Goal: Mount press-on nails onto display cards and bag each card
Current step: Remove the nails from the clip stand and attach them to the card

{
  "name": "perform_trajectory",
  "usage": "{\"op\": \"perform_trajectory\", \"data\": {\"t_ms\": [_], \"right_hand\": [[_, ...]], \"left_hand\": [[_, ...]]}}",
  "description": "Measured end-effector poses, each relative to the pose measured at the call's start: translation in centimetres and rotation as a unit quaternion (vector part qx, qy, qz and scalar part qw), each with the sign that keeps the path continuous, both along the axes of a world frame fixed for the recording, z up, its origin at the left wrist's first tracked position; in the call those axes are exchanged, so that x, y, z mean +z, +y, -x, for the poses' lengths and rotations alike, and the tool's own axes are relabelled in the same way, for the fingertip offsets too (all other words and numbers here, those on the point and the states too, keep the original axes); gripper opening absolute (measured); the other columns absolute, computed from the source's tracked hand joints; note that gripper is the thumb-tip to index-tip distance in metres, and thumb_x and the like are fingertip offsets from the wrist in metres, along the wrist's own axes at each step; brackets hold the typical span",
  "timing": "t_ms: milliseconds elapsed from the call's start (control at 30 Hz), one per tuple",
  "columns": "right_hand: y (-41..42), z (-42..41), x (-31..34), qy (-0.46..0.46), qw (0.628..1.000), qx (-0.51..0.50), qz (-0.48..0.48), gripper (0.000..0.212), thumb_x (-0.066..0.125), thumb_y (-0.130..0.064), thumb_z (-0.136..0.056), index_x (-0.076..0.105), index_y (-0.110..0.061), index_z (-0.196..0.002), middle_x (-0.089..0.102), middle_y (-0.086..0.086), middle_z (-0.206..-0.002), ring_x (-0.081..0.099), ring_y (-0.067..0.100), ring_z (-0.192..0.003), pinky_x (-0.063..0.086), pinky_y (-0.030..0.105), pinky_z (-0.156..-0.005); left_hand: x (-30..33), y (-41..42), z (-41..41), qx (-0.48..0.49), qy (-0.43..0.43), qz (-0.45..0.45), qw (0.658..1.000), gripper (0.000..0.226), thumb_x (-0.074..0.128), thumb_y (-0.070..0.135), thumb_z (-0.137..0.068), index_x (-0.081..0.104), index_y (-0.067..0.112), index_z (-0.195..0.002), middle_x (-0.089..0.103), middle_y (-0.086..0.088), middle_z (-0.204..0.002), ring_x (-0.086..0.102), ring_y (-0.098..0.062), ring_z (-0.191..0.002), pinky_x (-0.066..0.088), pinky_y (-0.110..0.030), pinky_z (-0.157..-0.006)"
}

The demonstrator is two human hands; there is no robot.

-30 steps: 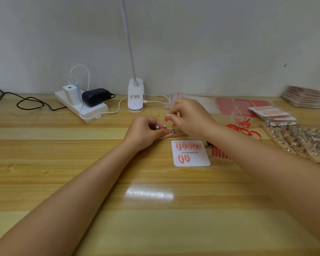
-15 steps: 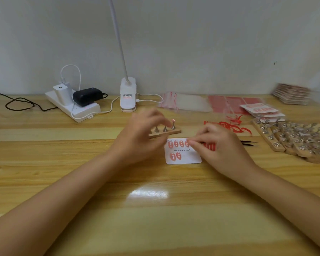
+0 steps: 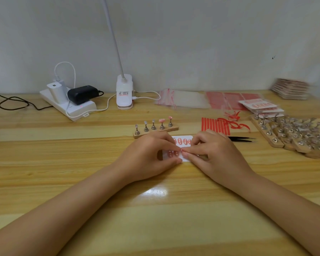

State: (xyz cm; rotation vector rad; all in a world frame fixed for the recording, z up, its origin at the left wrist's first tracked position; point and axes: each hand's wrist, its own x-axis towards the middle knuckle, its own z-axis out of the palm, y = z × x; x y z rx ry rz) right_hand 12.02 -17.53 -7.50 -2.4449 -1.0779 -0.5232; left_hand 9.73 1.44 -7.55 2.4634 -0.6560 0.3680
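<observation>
A white display card [image 3: 182, 141] lies flat on the table with several pink press-on nails stuck to it. My left hand [image 3: 151, 154] holds the card's left part, index fingertip on top and thumb at its near edge. From the right, my right hand [image 3: 211, 152] pinches a small pink nail [image 3: 182, 150] against the card's lower row; the fingertips hide most of that nail. Just behind the card sits a wooden stand [image 3: 174, 129] with several metal holders; the two at its right end carry pink nails [image 3: 162, 120].
Black tweezers [image 3: 242, 139] and red adhesive strips [image 3: 214, 125] lie right of the card. More wooden stands [image 3: 292, 137] crowd the right edge. Clear bags [image 3: 183, 101], bagged cards [image 3: 260, 106], a lamp base [image 3: 124, 93] and a power strip [image 3: 70, 106] line the back.
My left hand dropped from the wooden stand onto the card. My right hand slid left across the card, so both hands' fingertips now meet at its lower row.
</observation>
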Motion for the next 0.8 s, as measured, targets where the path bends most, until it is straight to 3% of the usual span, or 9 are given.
{"op": "perform_trajectory", "data": {"t_ms": [133, 300, 433, 567, 700, 800], "right_hand": [[0.1, 0.4, 0.4, -0.008, 1.0, -0.005, 0.024, 0.009, 0.071, -0.022, -0.077, 0.077, -0.017, -0.082, 0.061, -0.001, -0.073, 0.057, 0.021, -0.069, 0.042, 0.035, -0.063], [0.1, 1.0, 0.9, -0.059, 0.994, -0.007, 0.089, 0.027, 0.053, -0.03, -0.085, 0.075, -0.017, -0.077, 0.059, -0.003, -0.072, 0.055, 0.02, -0.069, 0.033, 0.028, -0.063], [0.3, 1.1, 1.3, -0.086, 0.989, -0.023, 0.119, 0.034, 0.046, -0.03, -0.084, 0.071, -0.018, -0.066, 0.057, -0.004, -0.079, 0.049, 0.018, -0.078, 0.03, 0.03, -0.066], [0.7, -0.3, 1.6, 0.07, 0.995, -0.043, 0.061, 0.017, 0.061, -0.035, -0.085, 0.075, -0.027, -0.082, 0.044, -0.014, -0.082, 0.03, 0.002, -0.078, 0.017, 0.026, -0.071], [1.1, -1.8, 2.2, 0.187, 0.981, -0.033, 0.022, 0.006, 0.072, -0.033, -0.076, 0.074, -0.028, -0.079, 0.048, -0.016, -0.079, 0.037, -0.01, -0.074, 0.025, 0.018, -0.062], [1.4, -2.6, 3.2, 0.255, 0.965, -0.021, 0.049, 0.005, 0.076, -0.031, -0.073, 0.071, -0.031, -0.075, 0.054, -0.017, -0.081, 0.046, -0.008, -0.068, 0.035, 0.009, -0.055]], "left_hand": [[-0.1, 0.0, 0.0, 0.003, 0.005, 0.014, 1.0, 0.025, 0.071, 0.028, -0.079, 0.072, 0.019, -0.103, 0.065, 0.006, -0.099, 0.057, -0.008, -0.091, 0.044, -0.023, -0.076], [0.0, -0.1, -0.1, 0.011, 0.008, 0.018, 1.0, 0.03, 0.073, 0.03, -0.077, 0.07, 0.014, -0.103, 0.067, 0.003, -0.099, 0.058, -0.01, -0.092, 0.044, -0.023, -0.081], [0.0, -0.2, -0.1, 0.019, -0.001, 0.014, 1.0, 0.029, 0.073, 0.029, -0.077, 0.068, 0.017, -0.102, 0.063, 0.01, -0.092, 0.053, -0.004, -0.085, 0.039, -0.013, -0.073], [0.8, 0.0, -0.6, 0.014, 0.032, 0.042, 0.999, 0.02, 0.067, 0.028, -0.081, 0.065, 0.02, -0.099, 0.06, 0.017, -0.088, 0.055, 0.002, -0.084, 0.039, -0.01, -0.068], [2.2, 1.2, -2.4, 0.09, -0.054, 0.113, 0.988, 0.018, 0.072, 0.014, -0.078, 0.06, 0.019, -0.091, 0.057, 0.008, -0.088, 0.052, -0.002, -0.079, 0.04, -0.013, -0.066], [2.3, 1.9, -3.9, 0.197, 0.041, 0.089, 0.976, 0.03, 0.076, 0.031, -0.073, 0.057, 0.024, -0.096, 0.054, 0.009, -0.093, 0.05, -0.008, -0.087, 0.041, -0.021, -0.07]]}}
